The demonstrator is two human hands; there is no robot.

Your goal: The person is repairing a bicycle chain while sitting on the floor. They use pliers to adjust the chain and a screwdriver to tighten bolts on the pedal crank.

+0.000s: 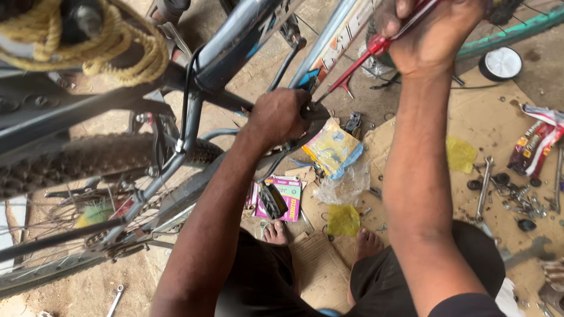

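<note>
We look down on a grey-blue metal bicycle frame [235,35] held above a floor of flattened brown cardboard [493,123]. Our left hand [276,116] is closed, knuckles up, around a part at the junction of the frame tubes; the fingers curl out of sight beneath it, and motion blur prevents us from identifying the part, possibly the crank area. Our right hand [432,32] is clenched around the red plastic handle of a long tool [376,50], whose tip points down-left toward the left hand. The top of this hand is cut off by the picture edge.

A knobbly black rear tyre [88,158] with spokes fills the left side, partly hidden by the frame. A coil of yellow rope [111,50] hangs at the upper left. On the cardboard lie a yellow-and-blue plastic packet [333,147], a pink printed card box [281,196], a silver spanner [484,188] and scattered small nuts, too small to sort. Our two bare feet [367,242] rest near the cardboard's lower edge.
</note>
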